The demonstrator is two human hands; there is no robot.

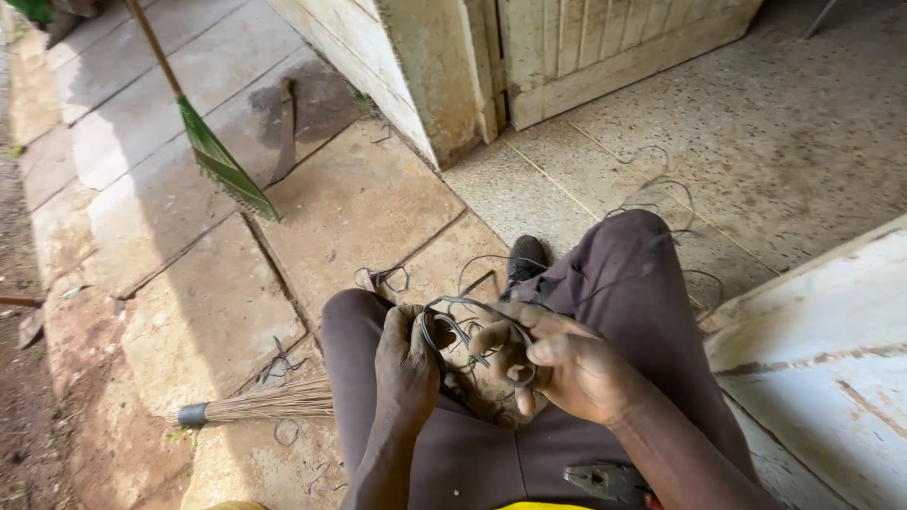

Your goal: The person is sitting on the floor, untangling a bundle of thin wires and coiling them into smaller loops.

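Seated person, viewed from above; both knees in dark maroon trousers [652,283] frame the work.

Left hand [406,364]: closed in a narrow grip around one side of a small coil of thin dark metal wire [472,326], knuckles toward the camera. Right hand [567,364]: fingers [496,335] bent and pinched on the opposite side of the same coil, thumb pressed across the strands. The coil sits between the two hands, held above the lap between the knees — several loops bunched together, with loose ends trailing toward the right knee. Exactly how many strands each hand grips cannot be told.

Surroundings:
- Loose strands of thin wire [661,189] lie on the speckled concrete floor [794,132] beyond the right knee; more short offcuts [383,277] rest on the paving just ahead of the left knee.
- A dark shoe [525,257] shows between the knees.
- Dark metal pliers [605,480] lie on the lap, near the right forearm, untouched.
- A short bundle broom of straw-coloured bristles with a dark band [260,404] lies flat on the stone slabs [189,312], left of the left thigh.
- A green-bristled broom on a wooden handle [222,161] leans farther off, well apart from the hands.
- A weathered pale wooden door and frame [586,47] stands at the top; a worn white painted board [822,359] lies at right — just beside the right leg.
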